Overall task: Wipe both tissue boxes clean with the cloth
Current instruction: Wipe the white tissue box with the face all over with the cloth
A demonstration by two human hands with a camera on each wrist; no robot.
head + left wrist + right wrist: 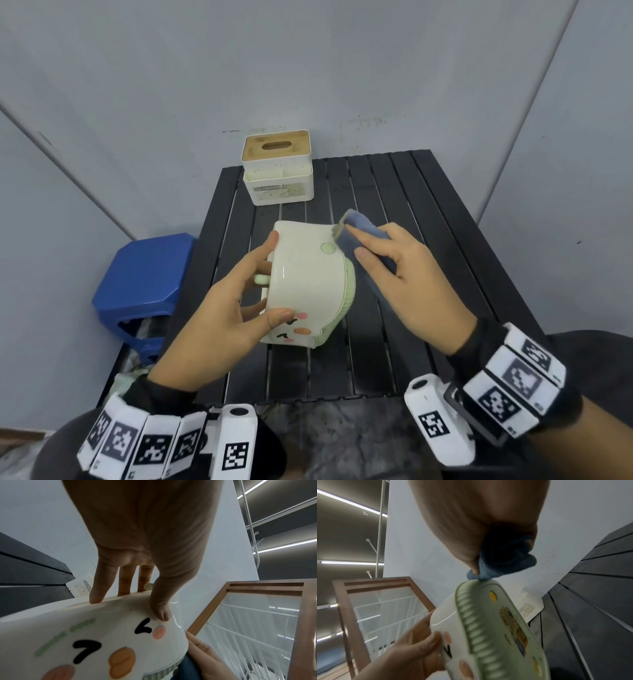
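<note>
A cream tissue box point(305, 277) with a cartoon face and a ribbed green base point(476, 632) is tipped on its side over the black slatted table point(428, 267). My left hand point(236, 301) grips it, thumb on the face side point(161, 609), fingers along the far edge. My right hand point(397, 270) holds a folded blue cloth point(359, 236) against the box's far right corner point(488, 573). A second white tissue box point(278, 169) with a wooden slotted lid stands upright at the table's back left.
A blue plastic stool point(144, 274) stands left of the table. Grey walls close in behind and to both sides. A wood-framed glass panel point(257, 628) shows in the wrist views.
</note>
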